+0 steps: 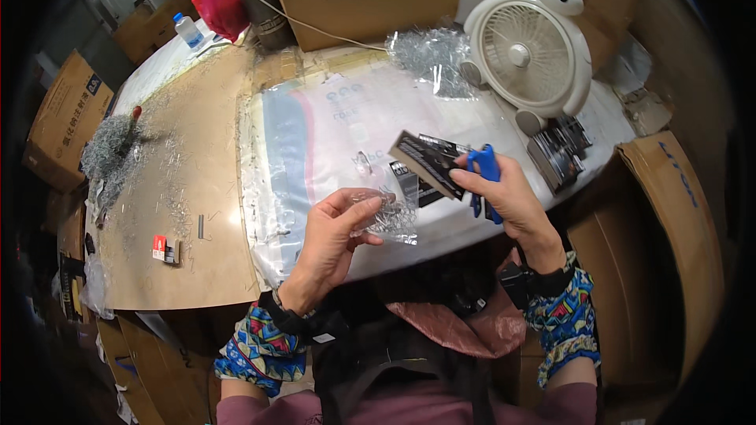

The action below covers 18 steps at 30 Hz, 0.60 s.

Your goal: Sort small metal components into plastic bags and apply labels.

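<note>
I look down at my two hands over the bench (205, 189). My left hand (331, 240) pinches a small clear bag (383, 216), fingers pressed together on its edge. The bag has shiny little metal bits inside. It sits low, just to the right of my left fingers.

My right hand (508, 197) holds a black card (429, 161) and blue scissors (484, 177). Its fingers are closed on both. The card's long side runs from upper left down to lower right, and its low end is in my right fingers. The card is just above the bag, very close, but I cannot tell if they touch. The bag lies to the left of my right hand, so my left hand is nearer to it.

More black cards (559, 153) lie in a pile by the white fan (528, 55). A bigger clear bag (433, 59) of shiny bits sits left of the fan. A loose heap of shiny bits (110, 145) lies far left. Brown boxes (67, 122) stand around.
</note>
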{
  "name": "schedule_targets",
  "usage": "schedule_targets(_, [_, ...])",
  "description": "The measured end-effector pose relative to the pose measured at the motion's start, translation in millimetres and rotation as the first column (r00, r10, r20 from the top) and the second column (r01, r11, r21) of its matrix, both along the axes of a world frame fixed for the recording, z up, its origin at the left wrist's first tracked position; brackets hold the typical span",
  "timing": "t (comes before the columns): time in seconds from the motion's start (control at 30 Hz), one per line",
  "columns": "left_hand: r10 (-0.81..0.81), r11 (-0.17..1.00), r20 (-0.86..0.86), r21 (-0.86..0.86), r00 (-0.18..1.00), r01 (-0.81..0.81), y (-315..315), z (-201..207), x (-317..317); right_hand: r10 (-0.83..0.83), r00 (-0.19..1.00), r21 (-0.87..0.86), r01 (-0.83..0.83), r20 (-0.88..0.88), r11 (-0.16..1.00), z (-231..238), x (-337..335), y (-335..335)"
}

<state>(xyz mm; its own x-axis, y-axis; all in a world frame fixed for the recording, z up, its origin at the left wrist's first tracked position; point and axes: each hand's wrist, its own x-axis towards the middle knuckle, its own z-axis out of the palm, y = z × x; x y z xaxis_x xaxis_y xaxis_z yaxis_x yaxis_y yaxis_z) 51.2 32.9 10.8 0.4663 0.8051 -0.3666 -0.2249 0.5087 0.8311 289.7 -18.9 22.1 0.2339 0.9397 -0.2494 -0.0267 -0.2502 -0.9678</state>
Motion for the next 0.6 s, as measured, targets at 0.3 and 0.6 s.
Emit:
schedule_targets(0.3, [-0.092,0.995,0.004,0.041,0.996,0.091,-26.1,-0.3,0.3,0.178,0.972,0.052,-0.188,0.153,0.981,10.9,-30.1,-7.3])
schedule_targets(0.6, [-0.009,0.994,0.025,-0.111,1.0,0.012,-32.6,-7.6,-1.5,0.204,0.917,0.078,-0.244,0.343,0.967,-4.4,-34.5,-7.3])
